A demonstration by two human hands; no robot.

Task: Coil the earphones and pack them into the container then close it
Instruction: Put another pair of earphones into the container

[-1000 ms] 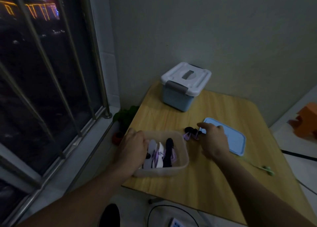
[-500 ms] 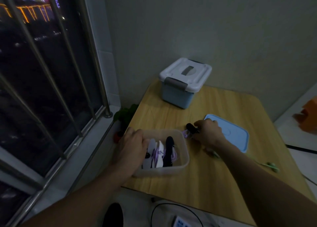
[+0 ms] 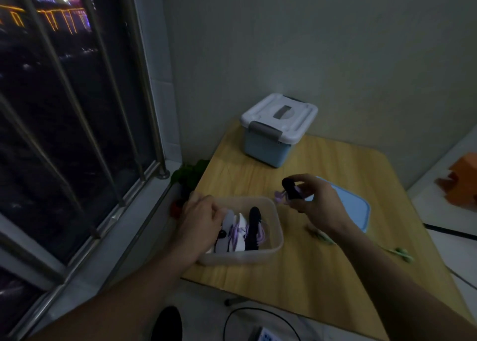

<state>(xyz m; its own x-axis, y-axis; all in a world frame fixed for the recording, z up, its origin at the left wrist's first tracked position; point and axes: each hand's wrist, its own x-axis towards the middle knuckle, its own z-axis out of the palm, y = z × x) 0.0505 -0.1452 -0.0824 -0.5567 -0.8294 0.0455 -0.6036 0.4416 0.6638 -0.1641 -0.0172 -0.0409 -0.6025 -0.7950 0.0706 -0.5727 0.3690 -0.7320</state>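
Note:
A clear plastic container (image 3: 276,227) sits near the table's front left corner, holding several coiled earphones on black and white winders. My left hand (image 3: 202,220) rests on its left rim, fingers inside against the white winders. Above the table, just right of the container, my right hand (image 3: 313,202) grips a black winder with purple earphones (image 3: 289,190); a purple earbud dangles at its left. The light blue lid (image 3: 357,209) lies flat behind my right hand. Green earphones (image 3: 398,252) lie loose on the table at the right.
A blue storage box (image 3: 273,134) with a white latched lid stands at the table's back. A barred window fills the left side, with a green plant (image 3: 189,173) by the sill. An orange object (image 3: 462,178) sits on the floor at right. Cables lie below the table's front edge.
My right hand has lifted the black winder with the purple earphones off the table. My left hand has stayed on the container's left rim.

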